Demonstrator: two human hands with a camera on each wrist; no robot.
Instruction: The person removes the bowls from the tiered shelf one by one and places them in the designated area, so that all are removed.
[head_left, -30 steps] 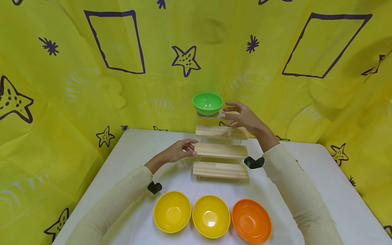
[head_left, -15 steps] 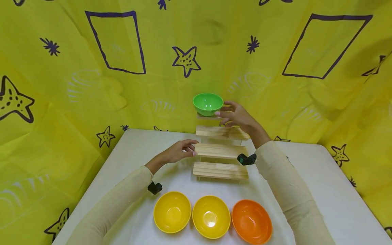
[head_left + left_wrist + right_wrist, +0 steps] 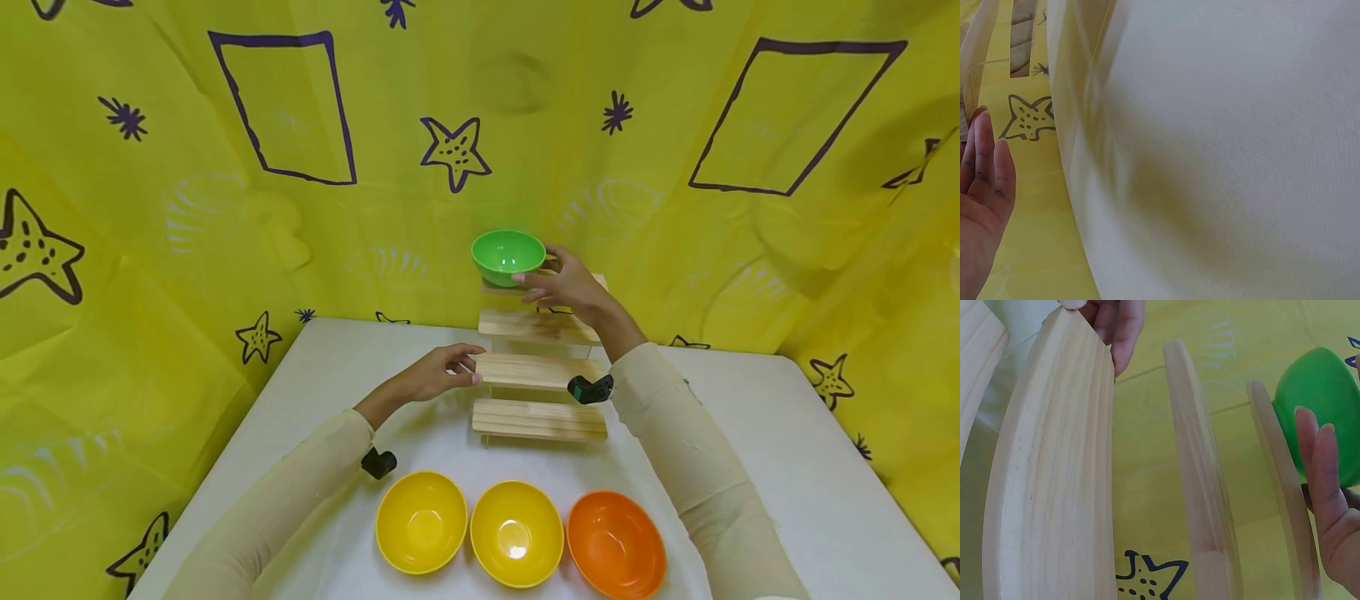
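A green bowl (image 3: 508, 254) (image 3: 1319, 394) stands on the top step of a small wooden stepped shelf (image 3: 540, 421) (image 3: 1054, 487) at the back of the white table (image 3: 787, 467). My right hand (image 3: 543, 271) (image 3: 1325, 481) reaches the bowl's right side. Its fingers are straight and touch the bowl low down, and the thumb is near the rim. My left hand (image 3: 468, 364) (image 3: 985, 181) pinches the left end of the second step from the bottom, thumb above and fingers (image 3: 1119, 328) at the board's edge.
Two yellow bowls (image 3: 422, 522) (image 3: 517, 532) and an orange bowl (image 3: 617, 543) sit in a row at the table's near edge. A yellow cloth (image 3: 150, 250) printed with stars hangs behind and at both sides.
My right hand has moved left along the top step until its fingers reach the green bowl. The left hand has stayed on the step's end.
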